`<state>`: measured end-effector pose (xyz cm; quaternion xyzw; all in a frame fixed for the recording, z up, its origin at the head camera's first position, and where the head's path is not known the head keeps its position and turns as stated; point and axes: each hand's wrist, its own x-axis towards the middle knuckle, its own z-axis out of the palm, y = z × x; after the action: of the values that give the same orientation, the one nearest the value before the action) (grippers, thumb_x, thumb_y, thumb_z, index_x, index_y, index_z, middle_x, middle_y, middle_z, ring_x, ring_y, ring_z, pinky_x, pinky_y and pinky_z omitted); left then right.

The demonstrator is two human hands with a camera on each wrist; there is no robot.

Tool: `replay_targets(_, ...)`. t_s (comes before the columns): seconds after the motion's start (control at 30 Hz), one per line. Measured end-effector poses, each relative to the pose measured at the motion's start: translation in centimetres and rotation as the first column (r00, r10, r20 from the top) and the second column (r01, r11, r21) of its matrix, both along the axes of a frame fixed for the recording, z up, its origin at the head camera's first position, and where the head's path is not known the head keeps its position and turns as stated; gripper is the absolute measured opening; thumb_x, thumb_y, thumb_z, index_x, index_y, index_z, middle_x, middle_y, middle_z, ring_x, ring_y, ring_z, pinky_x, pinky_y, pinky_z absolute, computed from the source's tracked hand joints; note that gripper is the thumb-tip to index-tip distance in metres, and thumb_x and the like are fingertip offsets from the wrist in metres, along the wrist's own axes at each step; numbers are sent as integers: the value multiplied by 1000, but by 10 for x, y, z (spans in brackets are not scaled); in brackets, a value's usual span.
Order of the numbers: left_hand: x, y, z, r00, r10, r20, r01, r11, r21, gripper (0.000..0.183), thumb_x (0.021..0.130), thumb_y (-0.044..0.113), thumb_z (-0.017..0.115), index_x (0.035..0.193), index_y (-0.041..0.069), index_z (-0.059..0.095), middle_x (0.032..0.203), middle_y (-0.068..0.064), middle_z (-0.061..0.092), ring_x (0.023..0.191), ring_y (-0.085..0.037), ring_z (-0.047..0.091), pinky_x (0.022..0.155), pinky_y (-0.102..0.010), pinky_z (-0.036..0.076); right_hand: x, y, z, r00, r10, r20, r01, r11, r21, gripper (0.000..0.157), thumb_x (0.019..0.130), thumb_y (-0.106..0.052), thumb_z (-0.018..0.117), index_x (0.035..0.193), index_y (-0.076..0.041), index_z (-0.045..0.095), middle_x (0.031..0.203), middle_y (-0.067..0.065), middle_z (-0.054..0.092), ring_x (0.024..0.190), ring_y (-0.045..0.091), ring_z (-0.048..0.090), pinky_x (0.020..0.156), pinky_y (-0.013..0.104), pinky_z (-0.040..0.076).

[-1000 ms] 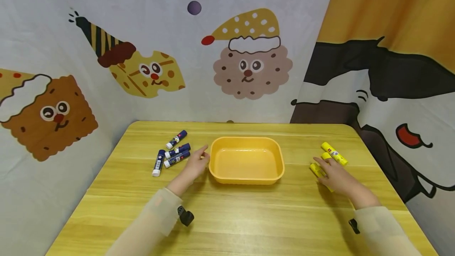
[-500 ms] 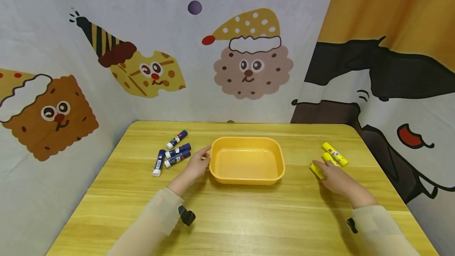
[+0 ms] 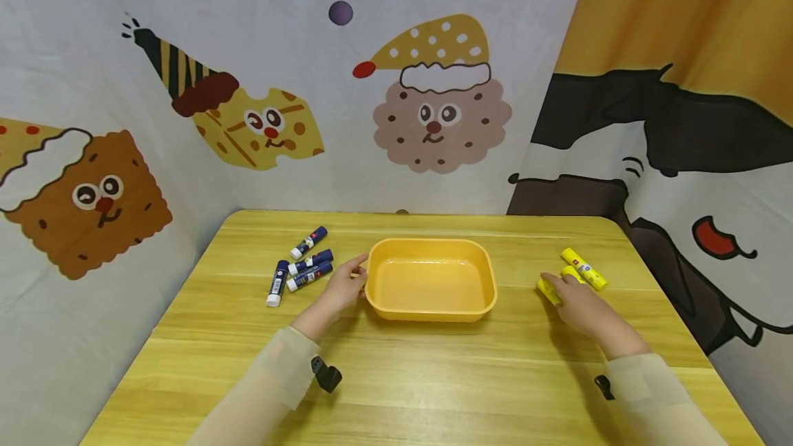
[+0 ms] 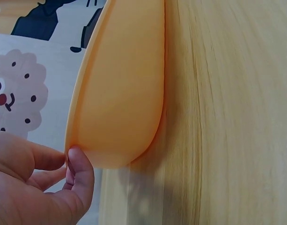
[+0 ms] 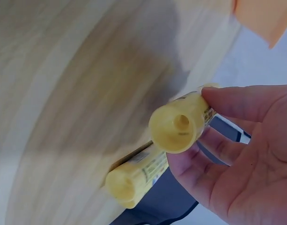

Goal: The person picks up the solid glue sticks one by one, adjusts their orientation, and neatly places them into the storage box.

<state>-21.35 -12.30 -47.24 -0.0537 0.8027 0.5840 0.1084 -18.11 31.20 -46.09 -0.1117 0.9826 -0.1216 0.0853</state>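
My left hand (image 3: 342,288) pinches the left rim of an orange-yellow plastic basin (image 3: 430,315) between thumb and fingers; the left wrist view shows the thumb (image 4: 80,171) against the outer wall. My right hand (image 3: 581,305) grips a yellow glue stick (image 5: 176,124) between thumb and fingers, its round hollow end facing the wrist camera. In that view a second yellow glue stick (image 5: 134,180) lies on the table just below the held one. In the head view another yellow glue stick (image 3: 584,268) lies beyond the hand, with one more partly hidden by the fingers.
Several dark blue glue sticks with white ends (image 3: 310,276) lie on the wooden table (image 3: 421,384) left of the basin. A cartoon-printed cloth (image 3: 279,184) hangs behind the table and along both sides.
The right hand has closed its fingers on a yellow glue stick and shifted slightly left with it. My left hand has come to hold the basin's rim; the basin stays in place.
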Motion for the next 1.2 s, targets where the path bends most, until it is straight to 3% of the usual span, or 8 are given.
replay_targets(0.2, 1, -1, 1, 1000, 10, 12, -10, 1000, 29, 46, 97, 3, 47, 143, 9, 42, 103, -12, 49, 74, -14, 49, 63, -28, 50, -5, -13, 5, 999, 11, -30, -13, 998, -69, 56, 84, 2, 59, 137, 3, 41, 116, 34, 50, 102, 46, 53, 81, 56, 47)
replay_targets(0.5, 0, 0, 3, 1000, 15, 20, -16, 999, 43, 48, 96, 3, 49, 143, 8, 42, 105, -11, 48, 77, -15, 48, 68, -33, 51, -14, -33, 19, 999, -26, 38, 33, 985, -171, 61, 89, -4, 57, 144, 0, 32, 118, 30, 48, 101, 40, 55, 79, 49, 49)
replay_targets(0.83, 2, 1, 3, 1000, 13, 8, -13, 1000, 26, 49, 95, 1, 50, 142, 7, 42, 104, -12, 48, 76, -14, 48, 67, -33, 51, -24, -56, 32, 999, -35, -28, 27, 964, -264, 60, 91, -8, 59, 144, 0, 31, 113, 26, 50, 94, 34, 56, 72, 42, 51)
replay_targets(1.03, 2, 1, 2, 1000, 7, 4, -7, 999, 32, 49, 95, 0, 50, 143, 6, 41, 103, -11, 48, 75, -14, 48, 67, -32, 51, -30, -73, 42, 999, -3, -35, -10, 931, -364, 61, 91, -6, 59, 145, -1, 30, 117, 28, 50, 87, 30, 58, 68, 37, 52)
replay_targets(1.2, 2, 1, 2, 1000, 4, 4, -4, 999, 46, 49, 95, 0, 50, 143, 6, 41, 103, -12, 47, 74, -14, 47, 65, -30, 50, -33, -89, 44, 1000, -4, 26, 16, 868, -497, 61, 92, -8, 59, 146, -3, 29, 119, 28, 50, 81, 25, 57, 63, 30, 50)
